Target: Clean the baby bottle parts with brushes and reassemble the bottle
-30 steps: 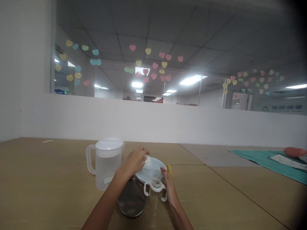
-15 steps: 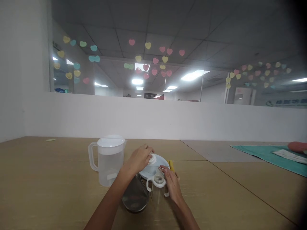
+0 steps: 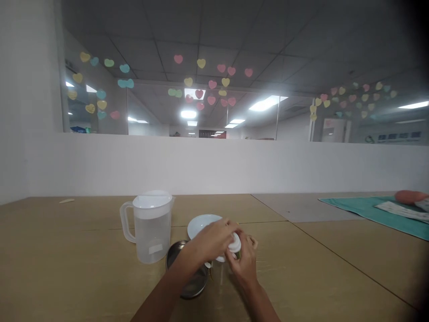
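Observation:
A small white cap (image 3: 236, 243) sits tilted between both hands, above a clear bottle (image 3: 220, 273) with white side handles. My left hand (image 3: 216, 237) has its fingers curled over the cap from the left. From the right, my right hand (image 3: 246, 261) pinches the cap's edge with thumb and fingers. The bottle stands on the table, its neck and most of its handles hidden behind my hands. Beneath my left forearm is an oval metal dish (image 3: 195, 288). A pale blue-white plate (image 3: 200, 222) lies just beyond my left hand, partly covered by it.
A translucent pitcher (image 3: 152, 237) with a white lid stands at the left, its handle pointing left. At the far right a teal cloth (image 3: 362, 208) carries a reddish object (image 3: 410, 197). The white wall (image 3: 208, 165) rises behind the wooden table (image 3: 318, 277).
My left hand has brought the white cap from the plate toward the right, over the bottle. My right hand has moved from the bottle's top to the cap. The view has shifted slightly.

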`<action>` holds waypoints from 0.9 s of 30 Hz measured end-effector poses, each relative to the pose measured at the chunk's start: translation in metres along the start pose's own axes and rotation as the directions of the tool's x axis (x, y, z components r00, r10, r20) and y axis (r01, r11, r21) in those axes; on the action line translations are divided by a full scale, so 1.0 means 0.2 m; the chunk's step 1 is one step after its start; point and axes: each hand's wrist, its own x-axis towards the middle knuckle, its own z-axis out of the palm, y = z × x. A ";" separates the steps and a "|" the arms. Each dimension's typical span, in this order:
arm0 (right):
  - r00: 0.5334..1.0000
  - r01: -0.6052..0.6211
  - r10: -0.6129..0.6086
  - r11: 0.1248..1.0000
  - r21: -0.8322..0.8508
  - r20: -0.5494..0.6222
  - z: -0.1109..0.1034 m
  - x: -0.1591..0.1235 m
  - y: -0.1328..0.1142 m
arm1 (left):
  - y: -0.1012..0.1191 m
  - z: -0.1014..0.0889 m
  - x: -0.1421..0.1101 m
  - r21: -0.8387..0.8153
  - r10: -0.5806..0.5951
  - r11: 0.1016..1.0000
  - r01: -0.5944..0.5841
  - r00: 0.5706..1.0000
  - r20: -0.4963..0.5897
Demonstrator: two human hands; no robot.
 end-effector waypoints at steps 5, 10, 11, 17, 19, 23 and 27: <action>0.976 0.048 -0.061 0.997 -0.066 -0.208 -0.02 -0.01 -0.01 | 0.06 0.05 0.00 -0.062 0.088 0.994 -0.089 0.996 -0.022; 0.968 0.072 -0.072 0.997 -0.006 -0.242 -0.03 -0.03 -0.04 | 0.00 0.08 0.03 -0.110 0.138 0.984 -0.141 0.990 -0.032; 0.965 0.079 -0.075 0.997 0.006 -0.249 -0.03 -0.03 -0.05 | -0.01 0.08 0.04 -0.116 0.147 0.982 -0.152 0.988 -0.044; 0.944 0.164 -0.164 0.986 -0.024 -0.285 -0.05 0.01 -0.09 | -0.05 0.09 0.05 -0.328 0.115 0.935 -0.137 0.990 -0.086; 0.941 0.194 -0.198 0.980 -0.041 -0.274 -0.06 0.03 -0.10 | -0.07 0.10 0.06 -0.466 0.077 0.880 -0.089 0.996 -0.045; 0.939 0.243 -0.242 0.970 -0.024 -0.245 -0.08 0.03 -0.10 | -0.17 0.12 0.08 -0.765 -0.145 0.642 0.045 0.987 -0.063; 0.948 -0.056 0.054 0.998 0.003 -0.315 -0.06 0.01 -0.07 | -0.35 0.11 0.08 -0.795 -0.383 0.606 0.035 0.889 -0.252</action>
